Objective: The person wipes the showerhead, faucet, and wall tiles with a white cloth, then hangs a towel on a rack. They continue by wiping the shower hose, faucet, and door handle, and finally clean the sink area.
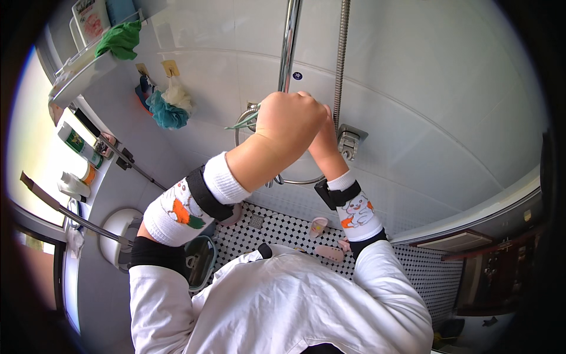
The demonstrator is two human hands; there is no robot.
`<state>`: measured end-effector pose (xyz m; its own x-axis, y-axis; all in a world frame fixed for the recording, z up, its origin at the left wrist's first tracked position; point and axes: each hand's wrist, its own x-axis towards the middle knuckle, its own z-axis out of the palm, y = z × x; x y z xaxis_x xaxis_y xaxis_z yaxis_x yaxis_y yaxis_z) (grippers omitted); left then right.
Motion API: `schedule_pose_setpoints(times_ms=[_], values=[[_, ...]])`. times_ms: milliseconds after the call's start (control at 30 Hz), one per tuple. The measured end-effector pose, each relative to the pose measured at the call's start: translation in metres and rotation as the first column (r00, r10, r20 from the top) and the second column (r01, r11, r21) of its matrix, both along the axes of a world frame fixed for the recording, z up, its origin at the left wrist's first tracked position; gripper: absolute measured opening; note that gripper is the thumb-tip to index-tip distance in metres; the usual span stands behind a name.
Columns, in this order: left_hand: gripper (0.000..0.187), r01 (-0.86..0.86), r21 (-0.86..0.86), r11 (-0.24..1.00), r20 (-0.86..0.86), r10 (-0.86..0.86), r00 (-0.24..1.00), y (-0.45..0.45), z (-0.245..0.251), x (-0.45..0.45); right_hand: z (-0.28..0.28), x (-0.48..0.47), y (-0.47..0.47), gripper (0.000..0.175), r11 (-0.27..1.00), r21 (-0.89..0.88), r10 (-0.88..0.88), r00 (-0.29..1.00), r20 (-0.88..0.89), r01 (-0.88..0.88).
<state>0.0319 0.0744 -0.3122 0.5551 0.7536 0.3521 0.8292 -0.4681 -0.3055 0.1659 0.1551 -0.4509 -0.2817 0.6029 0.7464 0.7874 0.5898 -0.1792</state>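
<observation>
My left hand is curled into a fist in front of the chrome shower pole. From its left side sticks out the thin edge of a green cloth; the rest is hidden by the hand. Just behind and to the right is my right hand, close against the left one. Its fingers are mostly covered, so what it holds is not visible. A ribbed metal shower hose hangs to the right of both hands, above a metal wall bracket.
Teal and cream bath puffs hang on the left wall. Above them a green cloth drapes over a rack. Bottles line the windowsill. Below are a bin, pink slippers and the tiled floor.
</observation>
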Motion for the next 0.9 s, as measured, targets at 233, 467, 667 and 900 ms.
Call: schedule_pose_setpoints(times_ms=[233, 467, 667, 900], values=[[0.010, -0.027, -0.038, 0.999, 0.183, 0.033, 0.983, -0.018, 0.024, -0.025, 0.043, 0.001, -0.013, 0.016, 0.972, 0.233, -0.021, 0.999, 0.026, 0.014], [0.009, -0.257, -0.124, 0.958, 0.223, 0.279, 0.934, -0.053, -0.001, -0.105, 0.085, -0.019, -0.038, 0.021, 0.917, 0.222, 0.276, 0.930, 0.244, -0.330], [0.008, -0.206, -0.157, 0.966, 0.734, 0.254, 0.630, -0.063, -0.059, -0.206, 0.119, -0.038, -0.005, 0.024, 0.955, 0.176, 0.295, 0.724, -0.624, -0.238], [0.013, 0.333, -0.161, 0.929, 0.852, 0.302, -0.429, -0.074, -0.127, -0.238, 0.219, -0.062, 0.046, 0.032, 0.826, 0.560, 0.420, 0.728, -0.542, -0.060]])
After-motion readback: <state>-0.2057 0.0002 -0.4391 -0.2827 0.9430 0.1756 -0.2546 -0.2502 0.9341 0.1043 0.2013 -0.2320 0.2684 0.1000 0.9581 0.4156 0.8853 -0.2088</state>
